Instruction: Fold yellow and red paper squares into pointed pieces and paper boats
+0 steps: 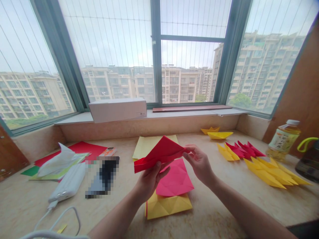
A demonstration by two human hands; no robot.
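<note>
A red paper boat, folded with a raised peak in its middle, is held up over the counter between both hands. My left hand grips its lower edge from below, thumb in front. At the boat's right tip, my right hand pinches the paper between thumb and fingers. Beneath the hands lies a creased pink-red paper sheet, on top of creased yellow paper. A pale yellow sheet lies farther back, partly hidden by the boat.
Folded yellow boats, red boats and a drink bottle stand at right. At left are a white power bank with a cable, a blurred-out dark object and red paper. A white box sits on the windowsill.
</note>
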